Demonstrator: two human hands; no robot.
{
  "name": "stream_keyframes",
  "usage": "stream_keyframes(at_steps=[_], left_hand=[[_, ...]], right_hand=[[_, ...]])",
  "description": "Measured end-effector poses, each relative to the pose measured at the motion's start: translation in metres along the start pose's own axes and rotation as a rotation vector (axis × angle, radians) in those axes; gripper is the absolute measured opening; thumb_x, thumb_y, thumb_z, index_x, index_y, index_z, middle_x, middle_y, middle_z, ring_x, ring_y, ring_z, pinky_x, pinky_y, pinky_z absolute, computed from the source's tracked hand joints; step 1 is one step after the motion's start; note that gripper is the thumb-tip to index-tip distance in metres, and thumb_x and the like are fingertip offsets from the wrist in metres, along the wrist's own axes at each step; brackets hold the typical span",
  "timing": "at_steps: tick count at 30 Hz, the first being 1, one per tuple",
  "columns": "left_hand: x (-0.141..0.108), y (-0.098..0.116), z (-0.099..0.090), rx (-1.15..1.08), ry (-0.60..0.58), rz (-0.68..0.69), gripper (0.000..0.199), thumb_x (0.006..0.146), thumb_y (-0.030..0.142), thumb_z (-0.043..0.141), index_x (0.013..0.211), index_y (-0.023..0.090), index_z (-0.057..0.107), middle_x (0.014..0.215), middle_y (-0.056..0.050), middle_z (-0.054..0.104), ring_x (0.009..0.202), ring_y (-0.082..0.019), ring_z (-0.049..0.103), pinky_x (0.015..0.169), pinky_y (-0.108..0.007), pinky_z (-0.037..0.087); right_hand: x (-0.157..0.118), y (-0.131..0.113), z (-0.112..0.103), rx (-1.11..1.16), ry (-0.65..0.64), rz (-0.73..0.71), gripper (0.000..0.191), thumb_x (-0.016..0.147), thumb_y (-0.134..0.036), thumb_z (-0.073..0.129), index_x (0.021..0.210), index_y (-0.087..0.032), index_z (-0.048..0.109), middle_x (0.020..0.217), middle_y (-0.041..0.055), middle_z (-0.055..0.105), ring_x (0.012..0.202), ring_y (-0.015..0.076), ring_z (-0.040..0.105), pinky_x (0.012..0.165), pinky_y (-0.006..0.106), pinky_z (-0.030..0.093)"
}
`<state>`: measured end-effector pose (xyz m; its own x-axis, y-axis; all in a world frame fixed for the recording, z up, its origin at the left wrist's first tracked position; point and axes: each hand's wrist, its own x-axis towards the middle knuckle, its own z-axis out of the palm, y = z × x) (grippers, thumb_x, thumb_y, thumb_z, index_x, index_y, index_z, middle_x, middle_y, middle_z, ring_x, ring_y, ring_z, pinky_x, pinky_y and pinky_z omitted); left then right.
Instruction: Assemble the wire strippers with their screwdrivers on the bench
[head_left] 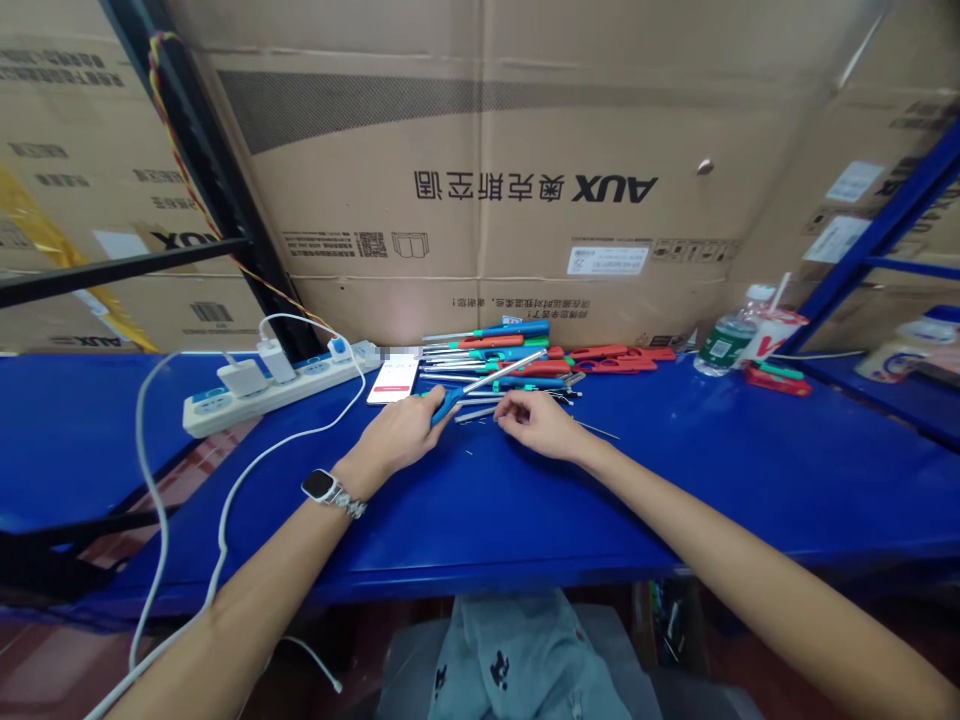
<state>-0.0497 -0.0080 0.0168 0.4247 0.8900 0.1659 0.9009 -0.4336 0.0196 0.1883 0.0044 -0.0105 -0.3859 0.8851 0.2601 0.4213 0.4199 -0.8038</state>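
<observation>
My left hand (405, 432), with a watch on its wrist, is closed around the blue handle of a long-nosed lighter (448, 403). The lighter's metal tube slants up and to the right, over a pile of similar lighters (525, 368) in red, blue and green. Just right of the handle, my right hand (541, 424) hovers low over the tabletop with thumb and fingers pinched together. What sits between those fingertips is too small to make out. Under and beside them lie loose metal tubes (476, 413) and thin rods or wires.
A phone (394, 378) lies left of the pile, near a white power strip (281, 388) with plugged-in chargers and trailing cables. Red lighter parts (622, 358), a bottle (726, 340) and a carton (772, 335) are to the right. Large cardboard boxes (480, 120) stand behind the blue table (525, 530).
</observation>
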Motion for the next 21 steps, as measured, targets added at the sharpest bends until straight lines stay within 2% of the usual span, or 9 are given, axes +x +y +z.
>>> stream_keyframes(at_steps=[3, 6, 16, 19, 21], left_hand=[[-0.002, -0.003, -0.001, 0.002, 0.011, 0.003, 0.035, 0.108, 0.044, 0.031, 0.103, 0.018, 0.053, 0.078, -0.008, 0.069, 0.072, -0.027, 0.069, 0.065, -0.033, 0.044], [-0.002, -0.003, -0.002, -0.003, 0.018, -0.002, 0.035, 0.109, 0.045, 0.03, 0.102, 0.018, 0.052, 0.077, -0.008, 0.068, 0.071, -0.026, 0.068, 0.064, -0.032, 0.043], [-0.002, 0.003, 0.007, 0.006, 0.005, 0.03, 0.031, 0.108, 0.044, 0.032, 0.1, 0.02, 0.05, 0.077, -0.007, 0.067, 0.069, -0.026, 0.067, 0.062, -0.032, 0.04], [-0.002, -0.008, 0.004, -0.033, 0.071, -0.018, 0.029, 0.107, 0.043, 0.034, 0.097, 0.021, 0.05, 0.073, -0.006, 0.064, 0.068, -0.026, 0.065, 0.062, -0.032, 0.038], [-0.003, -0.019, -0.001, -0.086, 0.155, -0.103, 0.028, 0.107, 0.043, 0.035, 0.096, 0.022, 0.049, 0.07, -0.004, 0.061, 0.067, -0.026, 0.064, 0.061, -0.031, 0.037]], right_hand=[[0.002, -0.001, 0.004, -0.298, -0.03, -0.047, 0.006, 0.083, -0.021, 0.064, 0.084, -0.021, 0.071, 0.078, 0.0011, 0.07, 0.065, 0.0145, 0.054, 0.062, 0.028, 0.034], [0.004, -0.007, 0.003, -0.434, -0.026, -0.041, 0.007, 0.086, -0.022, 0.064, 0.087, -0.023, 0.071, 0.088, 0.0019, 0.074, 0.073, 0.0168, 0.058, 0.064, 0.029, 0.034], [0.0, -0.003, -0.024, -0.597, 0.127, 0.114, 0.013, 0.091, -0.026, 0.06, 0.094, -0.023, 0.073, 0.092, 0.0017, 0.076, 0.079, 0.0185, 0.065, 0.063, 0.028, 0.036], [0.012, -0.002, -0.024, -0.626, 0.131, 0.101, 0.013, 0.09, -0.025, 0.062, 0.095, -0.024, 0.073, 0.096, 0.0015, 0.076, 0.085, 0.0197, 0.067, 0.066, 0.028, 0.038], [0.022, -0.004, -0.019, -0.638, 0.125, 0.076, 0.013, 0.089, -0.025, 0.061, 0.094, -0.025, 0.074, 0.097, 0.0014, 0.076, 0.089, 0.0208, 0.067, 0.066, 0.028, 0.039]])
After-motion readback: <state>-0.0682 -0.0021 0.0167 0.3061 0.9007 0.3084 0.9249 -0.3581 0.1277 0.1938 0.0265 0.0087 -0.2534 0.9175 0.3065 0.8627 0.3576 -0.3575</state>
